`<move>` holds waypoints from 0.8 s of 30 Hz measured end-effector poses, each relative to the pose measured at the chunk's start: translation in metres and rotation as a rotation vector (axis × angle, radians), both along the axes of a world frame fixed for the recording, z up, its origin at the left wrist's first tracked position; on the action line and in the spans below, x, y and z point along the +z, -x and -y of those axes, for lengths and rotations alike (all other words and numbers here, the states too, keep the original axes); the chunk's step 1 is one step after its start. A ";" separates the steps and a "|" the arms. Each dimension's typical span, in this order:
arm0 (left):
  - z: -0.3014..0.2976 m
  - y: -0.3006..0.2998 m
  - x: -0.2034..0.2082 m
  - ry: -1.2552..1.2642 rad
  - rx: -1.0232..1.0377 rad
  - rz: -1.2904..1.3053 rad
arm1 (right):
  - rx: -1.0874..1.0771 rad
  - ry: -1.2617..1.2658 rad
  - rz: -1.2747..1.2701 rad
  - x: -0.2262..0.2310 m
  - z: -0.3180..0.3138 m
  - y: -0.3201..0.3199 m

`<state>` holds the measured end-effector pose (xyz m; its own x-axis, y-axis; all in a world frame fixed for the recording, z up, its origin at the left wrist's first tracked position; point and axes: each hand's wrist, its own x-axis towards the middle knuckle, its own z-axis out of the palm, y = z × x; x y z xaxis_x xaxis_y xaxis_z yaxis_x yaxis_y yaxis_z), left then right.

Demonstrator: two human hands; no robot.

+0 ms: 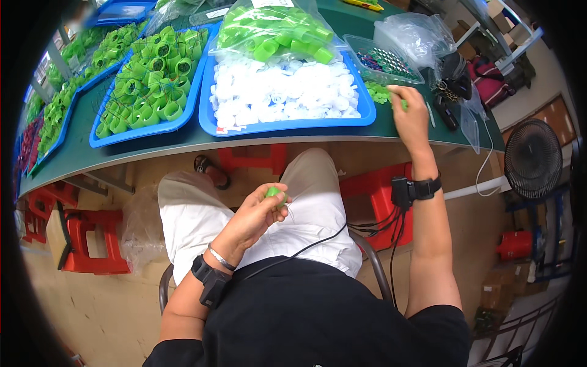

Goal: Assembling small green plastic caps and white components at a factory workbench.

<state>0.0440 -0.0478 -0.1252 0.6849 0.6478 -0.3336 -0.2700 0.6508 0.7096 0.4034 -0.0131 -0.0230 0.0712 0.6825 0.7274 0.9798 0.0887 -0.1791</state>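
Note:
My left hand is closed round a short green plastic tube above my lap, with thin wires sticking out beside the fingers. My right hand is over the table's right part, its fingers bent round a small green piece that shows between them. Just left of those fingertips lies a pile of small flat green pieces. A blue tray of white plastic parts stands in front of me, with a clear bag of green tubes resting on its far side.
Left of it, another blue tray holds wired green tubes; more trays continue leftward. A clear box of small shiny parts, plastic bags and a black case lie at right. Red stools and a black fan stand around the table.

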 end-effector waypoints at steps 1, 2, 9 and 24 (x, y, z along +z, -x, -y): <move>0.001 -0.002 0.004 -0.035 -0.015 -0.012 | 0.045 0.059 -0.006 0.000 -0.006 0.006; 0.002 -0.002 0.009 -0.040 -0.016 -0.013 | 0.058 0.078 0.009 -0.001 -0.012 0.011; 0.006 0.002 0.014 -0.215 -0.050 -0.120 | 0.026 0.167 -0.033 -0.011 -0.029 0.009; 0.009 -0.002 0.025 -0.295 -0.052 -0.161 | 0.036 0.143 -0.722 -0.017 -0.016 -0.003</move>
<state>0.0456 -0.0571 -0.1007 0.6736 0.6977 -0.2436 -0.1111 0.4216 0.9000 0.4066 0.0031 -0.0398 0.4743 0.7781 0.4118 0.6104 0.0464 -0.7907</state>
